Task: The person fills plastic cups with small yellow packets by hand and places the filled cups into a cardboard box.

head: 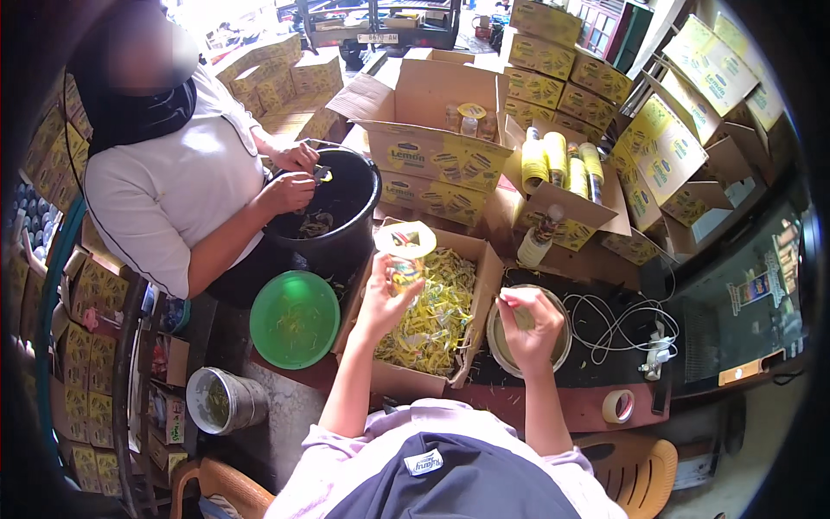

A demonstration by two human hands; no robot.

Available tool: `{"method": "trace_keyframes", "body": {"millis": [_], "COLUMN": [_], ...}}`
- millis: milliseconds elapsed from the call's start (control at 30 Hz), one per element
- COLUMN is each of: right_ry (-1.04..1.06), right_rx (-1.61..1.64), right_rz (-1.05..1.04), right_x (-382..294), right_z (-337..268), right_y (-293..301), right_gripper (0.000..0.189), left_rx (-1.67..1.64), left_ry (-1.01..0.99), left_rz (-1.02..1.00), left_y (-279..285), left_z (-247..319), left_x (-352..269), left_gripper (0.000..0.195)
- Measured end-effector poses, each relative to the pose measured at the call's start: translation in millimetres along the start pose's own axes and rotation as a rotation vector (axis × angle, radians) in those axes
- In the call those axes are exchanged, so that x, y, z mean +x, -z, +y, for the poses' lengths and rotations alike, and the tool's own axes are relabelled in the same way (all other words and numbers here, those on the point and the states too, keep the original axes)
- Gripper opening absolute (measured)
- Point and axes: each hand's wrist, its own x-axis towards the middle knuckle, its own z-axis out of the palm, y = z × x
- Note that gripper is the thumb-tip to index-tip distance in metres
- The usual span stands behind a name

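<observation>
My left hand (382, 295) grips a small clear jar (406, 274) with a printed label; a round yellow label disc (405, 239) sits on top of it. Both are above a cardboard box (489, 279) filled with yellow and green shredded strips (434, 314). To the right, my right hand (535, 321) is raised over a round pale tub (563, 344), its thumb and forefinger pinched together. Whether something small is between those fingertips cannot be told.
A co-worker's hands (295, 175) work over a black bucket (373, 194) at the left. Nearby are a green basin (295, 318), a grey pail (227, 399), a bottle (535, 246), a white cable (609, 324), a tape roll (618, 406) and an open box (441, 143).
</observation>
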Motion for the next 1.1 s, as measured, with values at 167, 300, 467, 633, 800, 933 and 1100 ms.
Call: {"method": "trace_keyframes", "body": {"millis": [167, 300, 467, 633, 800, 933, 1100], "right_ry": [0.227, 0.512, 0.573, 0.643, 0.653, 0.654, 0.680], "right_rx": [-0.057, -0.214, -0.258, -0.275, -0.298, -0.322, -0.328], "right_rz": [-0.037, -0.137, -0.196, -0.224, -0.238, -0.283, -0.280], "right_x": [27, 31, 34, 36, 36, 35, 37], "right_z": [-2, -3, -2, -8, -14, -20, -19], "right_y": [-7, -6, 3, 10, 17, 22, 22], "right_gripper": [0.016, 0.022, 0.024, 0.025, 0.022, 0.020, 0.020], "left_rx": [0.334, 0.376, 0.504, 0.455, 0.486, 0.518, 0.488], "left_ry": [-0.027, -0.107, -0.203, -0.270, -0.322, -0.376, -0.350], "left_rz": [-0.085, -0.103, -0.115, -0.048, 0.031, 0.050, 0.047], "left_y": [-14, -10, -9, -15, -25, -25, -27], "left_z": [42, 52, 58, 58, 58, 57, 60], "left_x": [-34, -47, -50, -52, -52, -52, -54], "left_gripper": [0.051, 0.056, 0.057, 0.058, 0.062, 0.066, 0.065]}}
